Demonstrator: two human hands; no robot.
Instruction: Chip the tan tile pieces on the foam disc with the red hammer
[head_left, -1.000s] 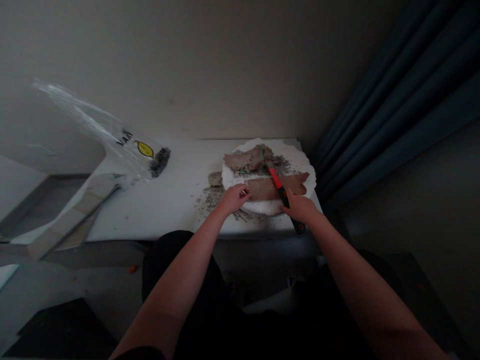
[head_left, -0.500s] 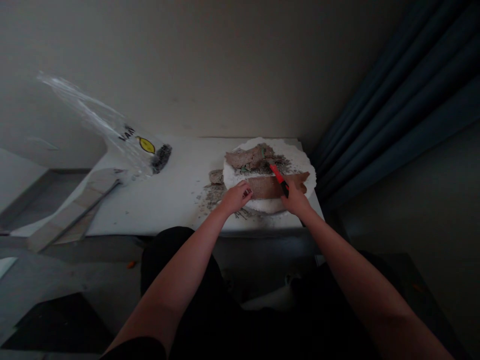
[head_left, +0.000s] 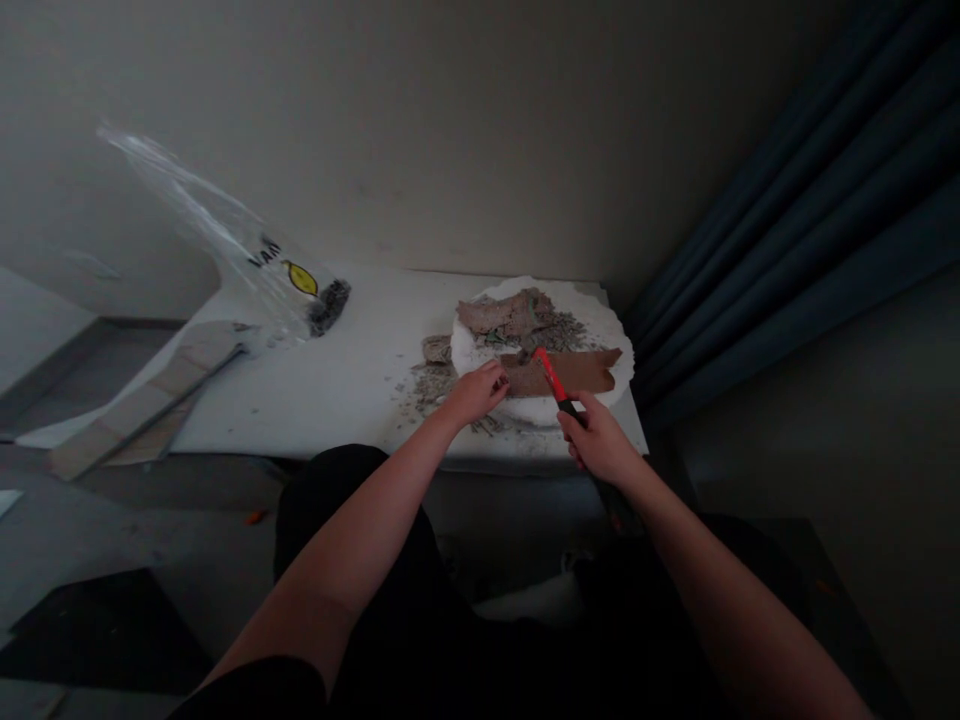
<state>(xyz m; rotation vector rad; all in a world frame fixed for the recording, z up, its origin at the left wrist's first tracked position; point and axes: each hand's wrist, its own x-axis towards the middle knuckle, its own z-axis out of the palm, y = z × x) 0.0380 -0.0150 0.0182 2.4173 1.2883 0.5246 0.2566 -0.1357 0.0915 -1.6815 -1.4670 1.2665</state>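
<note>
My right hand (head_left: 600, 442) grips a tool with a red and black handle (head_left: 553, 381), its head resting on a flat brown slab (head_left: 574, 372). The slab lies on a round white foam disc (head_left: 600, 318) on a low white board (head_left: 330, 390). My left hand (head_left: 475, 391) presses on the slab's left end at the disc's edge. A second, rougher brown chunk (head_left: 504, 313) sits at the back of the disc among grey crumbs (head_left: 562, 328).
A clear plastic bag (head_left: 247, 255) with a yellow label leans at the board's left. Long pale strips (head_left: 142, 400) lie off the left edge. Dark blue curtains (head_left: 787, 210) hang on the right. More debris (head_left: 431, 385) lies left of the disc.
My right hand has pulled the tool back toward me along the slab, after pushing it forward half a second ago. The left hand stays on the slab's end.
</note>
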